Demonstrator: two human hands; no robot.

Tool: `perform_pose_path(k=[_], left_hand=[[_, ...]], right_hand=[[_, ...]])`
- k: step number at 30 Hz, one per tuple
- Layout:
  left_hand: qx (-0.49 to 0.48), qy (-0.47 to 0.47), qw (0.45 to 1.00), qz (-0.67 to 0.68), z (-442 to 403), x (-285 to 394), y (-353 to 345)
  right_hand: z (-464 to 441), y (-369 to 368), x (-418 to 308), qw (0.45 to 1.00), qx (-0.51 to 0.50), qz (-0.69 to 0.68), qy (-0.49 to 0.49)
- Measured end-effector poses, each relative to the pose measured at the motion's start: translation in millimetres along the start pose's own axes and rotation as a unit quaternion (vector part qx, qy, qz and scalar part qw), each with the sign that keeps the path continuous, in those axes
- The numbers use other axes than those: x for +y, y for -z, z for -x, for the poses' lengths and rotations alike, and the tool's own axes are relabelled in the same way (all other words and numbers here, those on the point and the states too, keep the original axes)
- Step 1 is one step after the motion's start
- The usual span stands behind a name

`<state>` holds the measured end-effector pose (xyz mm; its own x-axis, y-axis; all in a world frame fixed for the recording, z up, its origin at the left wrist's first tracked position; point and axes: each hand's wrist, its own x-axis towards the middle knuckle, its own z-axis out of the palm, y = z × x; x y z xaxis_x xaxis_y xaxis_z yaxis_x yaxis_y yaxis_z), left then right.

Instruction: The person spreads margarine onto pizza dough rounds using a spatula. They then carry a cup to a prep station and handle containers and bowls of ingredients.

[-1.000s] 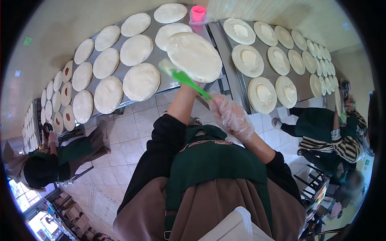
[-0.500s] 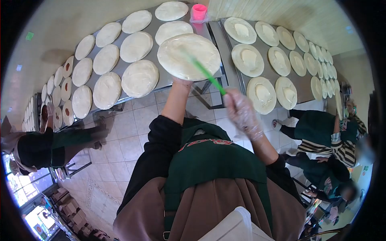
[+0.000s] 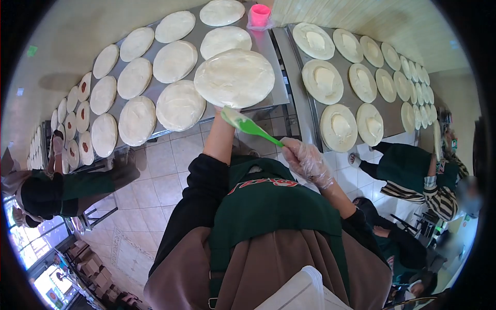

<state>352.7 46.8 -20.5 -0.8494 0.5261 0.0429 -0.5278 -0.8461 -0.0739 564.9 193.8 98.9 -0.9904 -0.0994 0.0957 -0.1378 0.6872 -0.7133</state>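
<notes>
A round, pale dough base [image 3: 234, 78] with a whitish spread over its top rests on my left hand [image 3: 225, 109], which supports it from below; nearly all of that hand is hidden under it. In a clear plastic glove, my right hand [image 3: 306, 161] is closed around the handle of a green spatula [image 3: 249, 125]. The spatula's head, smeared with white, is just below the near edge of the held base. Behind the base, more coated rounds [image 3: 176, 61] lie in rows on a metal table [image 3: 268, 62].
A pink cup [image 3: 259, 15] stands at the table's back corner. On the right table [image 3: 338, 57], rounds carry white dollops [image 3: 340, 125]. One co-worker [image 3: 67, 191] is at the far left; other people [image 3: 408, 168] are at the right. A wall runs behind the tables.
The held base has shifted left and slightly down. My right hand has drawn the spatula off its surface to below its near edge. The co-workers have changed posture.
</notes>
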Motion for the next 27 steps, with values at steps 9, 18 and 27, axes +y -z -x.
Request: perform_pose_path(k=[9, 18, 27], left_hand=[[-0.014, 0.01, 0.998, 0.056, -6.5, 1.9, 1.3], [0.067, -0.007, 0.997, 0.024, -11.2, -2.6, 31.4], [0.154, -0.032, 0.987, -0.017, 26.4, -18.9, 58.6]], right_hand=[[-27.7, 8.8, 45.5, 0.975, 0.183, 0.02, -0.124], [11.2, -40.6, 45.6, 0.996, 0.078, -0.026, -0.042], [32.6, -35.5, 71.1, 0.962, 0.204, -0.121, -0.132]])
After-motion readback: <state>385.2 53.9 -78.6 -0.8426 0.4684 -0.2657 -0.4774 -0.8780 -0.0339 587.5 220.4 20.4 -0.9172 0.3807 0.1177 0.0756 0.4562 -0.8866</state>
